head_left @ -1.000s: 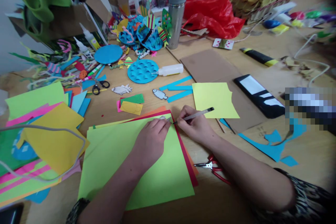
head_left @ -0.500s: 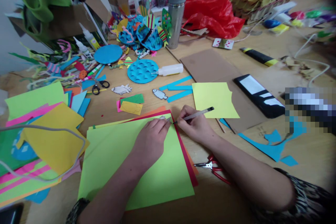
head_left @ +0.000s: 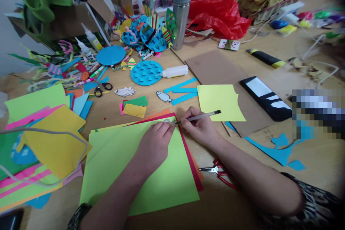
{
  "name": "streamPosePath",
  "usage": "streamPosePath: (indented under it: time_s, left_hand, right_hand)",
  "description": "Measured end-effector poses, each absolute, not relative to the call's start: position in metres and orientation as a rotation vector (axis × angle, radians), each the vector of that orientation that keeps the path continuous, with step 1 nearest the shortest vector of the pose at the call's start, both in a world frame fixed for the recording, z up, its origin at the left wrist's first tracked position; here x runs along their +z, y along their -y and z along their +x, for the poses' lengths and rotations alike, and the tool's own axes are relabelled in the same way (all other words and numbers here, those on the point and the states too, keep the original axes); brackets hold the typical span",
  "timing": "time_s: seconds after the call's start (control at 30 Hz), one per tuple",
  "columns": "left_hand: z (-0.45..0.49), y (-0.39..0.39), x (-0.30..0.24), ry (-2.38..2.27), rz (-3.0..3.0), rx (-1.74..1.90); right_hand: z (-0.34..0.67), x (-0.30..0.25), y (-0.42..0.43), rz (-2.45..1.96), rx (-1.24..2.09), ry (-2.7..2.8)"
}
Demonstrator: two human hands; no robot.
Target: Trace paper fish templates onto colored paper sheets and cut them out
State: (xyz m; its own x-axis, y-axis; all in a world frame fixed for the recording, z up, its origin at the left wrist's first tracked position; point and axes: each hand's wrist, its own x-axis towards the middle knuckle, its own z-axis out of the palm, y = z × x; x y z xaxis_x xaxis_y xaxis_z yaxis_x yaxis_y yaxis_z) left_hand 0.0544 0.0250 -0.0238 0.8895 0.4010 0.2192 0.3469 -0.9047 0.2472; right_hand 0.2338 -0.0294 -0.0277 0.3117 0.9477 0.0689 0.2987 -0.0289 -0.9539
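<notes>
Several sheets of coloured paper lie stacked in front of me, a lime green sheet (head_left: 113, 172) on top and a red sheet (head_left: 198, 181) showing at its right edge. My left hand (head_left: 155, 140) presses a small white paper fish cutout (head_left: 167, 120) onto the sheet's upper right corner, its fingers together and covering most of the cutout. In my right hand (head_left: 201, 127) is a slim pen (head_left: 205, 114) with a clear barrel and dark end cap. Its tip points left and meets the paper just beside the cutout.
Two more paper fish, one a fish cutout (head_left: 124, 91), lie beyond the stack. Red-handled pliers (head_left: 215, 169) are by my right forearm. Black scissors (head_left: 103, 89), a glue bottle (head_left: 175, 71), a blue scalloped disc (head_left: 145, 73), a steel flask (head_left: 181, 18) and cardboard (head_left: 215, 64) stand or lie around.
The pen and my right hand have shifted very slightly, the tip moving a little left and up along the cutout. My left hand stays in place.
</notes>
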Motion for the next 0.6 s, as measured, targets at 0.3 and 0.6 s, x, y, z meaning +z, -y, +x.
streamPosePath:
  time_s: [0.3, 0.6]
  left_hand:
    - [0.0550, -0.0246, -0.0237, -0.573, 2.838, 0.401]
    - [0.0549, -0.0245, -0.0235, -0.577, 2.855, 0.382]
  right_hand:
    - [0.2333, -0.0255, 0.0289, -1.568, 0.812, 1.212]
    - [0.2332, -0.0246, 0.0284, -1.566, 0.804, 1.239]
